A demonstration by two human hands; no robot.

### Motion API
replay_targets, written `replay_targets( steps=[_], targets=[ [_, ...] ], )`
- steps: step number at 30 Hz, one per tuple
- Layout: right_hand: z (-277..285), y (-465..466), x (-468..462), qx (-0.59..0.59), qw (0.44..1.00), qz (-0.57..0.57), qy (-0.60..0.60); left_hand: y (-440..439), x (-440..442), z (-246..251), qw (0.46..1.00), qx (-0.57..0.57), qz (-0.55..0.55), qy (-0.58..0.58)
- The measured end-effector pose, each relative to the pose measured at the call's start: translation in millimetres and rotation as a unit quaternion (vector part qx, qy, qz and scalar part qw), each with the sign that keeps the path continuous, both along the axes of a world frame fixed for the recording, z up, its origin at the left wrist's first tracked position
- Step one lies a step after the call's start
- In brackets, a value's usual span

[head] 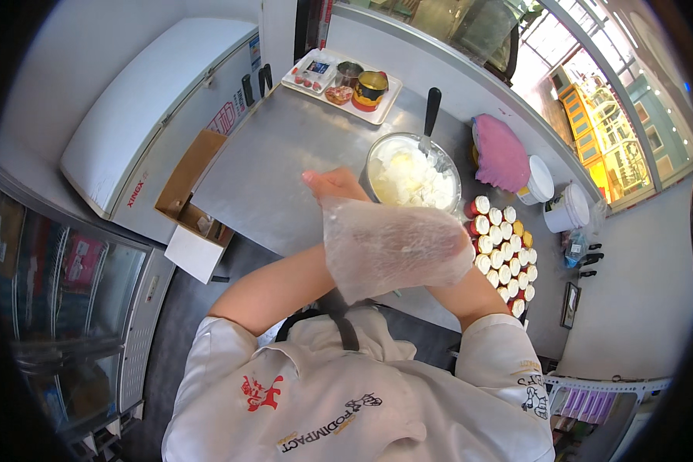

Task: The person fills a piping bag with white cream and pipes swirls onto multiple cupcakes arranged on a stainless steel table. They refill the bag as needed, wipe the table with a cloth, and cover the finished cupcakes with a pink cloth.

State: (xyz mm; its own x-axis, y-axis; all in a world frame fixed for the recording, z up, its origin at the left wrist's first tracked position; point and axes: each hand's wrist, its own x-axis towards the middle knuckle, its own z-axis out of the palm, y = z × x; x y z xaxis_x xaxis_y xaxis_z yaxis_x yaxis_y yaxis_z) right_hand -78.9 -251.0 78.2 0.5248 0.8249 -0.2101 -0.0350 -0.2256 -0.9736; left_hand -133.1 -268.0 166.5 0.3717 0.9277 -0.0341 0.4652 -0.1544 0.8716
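A translucent plastic bag [392, 248], shaped like a piping bag, spans the space before my chest. My left hand [457, 241] is inside it, pointing right, and shows only as a blurred pinkish shape through the plastic. My arms appear crossed. Beyond the bag's upper left edge emerges my right hand [338, 183], thumb out to the left; its other fingers are partly hidden. Just past the bag stands a bowl [366, 173] of white cream [404, 167]. A black-handled spatula [432, 115] leans in the cream. At right are several small red and gold containers with white tops [498, 235].
The steel table [265, 161] carries a white tray [392, 95] with strawberries [307, 82], a metal cup [348, 74] and a yellow container [371, 89]. A pink cloth [499, 153] and white tubs [566, 209] line the wall. A chest freezer [150, 115] and cardboard box [193, 167] stand left. Knives [592, 260] hang right.
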Motion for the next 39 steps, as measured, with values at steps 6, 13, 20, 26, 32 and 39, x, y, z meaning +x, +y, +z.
replay_targets(
  steps=[6, 13, 20, 26, 32, 39],
  targets=[
    [-17.9, 11.1, 7.9, 0.023, 0.996, 0.006, 0.082, 31.9, -7.4, 10.5, 0.923, 0.191, -0.315, -0.113],
    [40.6, 14.6, 160.7, -0.204, 0.644, 0.042, -0.736, 99.8, -15.3, 4.4, 0.874, 0.369, -0.314, -0.028],
    [31.4, -42.2, 254.2, -0.490, 0.384, 0.343, -0.704, 96.6, -66.3, -12.8, 0.869, 0.405, -0.230, 0.166],
    [176.5, -121.8, 210.2, -0.429, 0.407, 0.173, -0.787, 120.8, -93.3, -54.6, 0.900, 0.346, -0.200, 0.176],
    [146.1, -141.5, 122.3, -0.525, 0.355, 0.315, -0.707, 159.0, -79.0, -96.8, 0.803, 0.527, -0.246, 0.126],
    [136.2, -135.9, 115.3, -0.484, 0.572, 0.262, -0.608, 177.6, -41.7, -102.0, 0.894, 0.291, -0.278, 0.196]
  ],
)
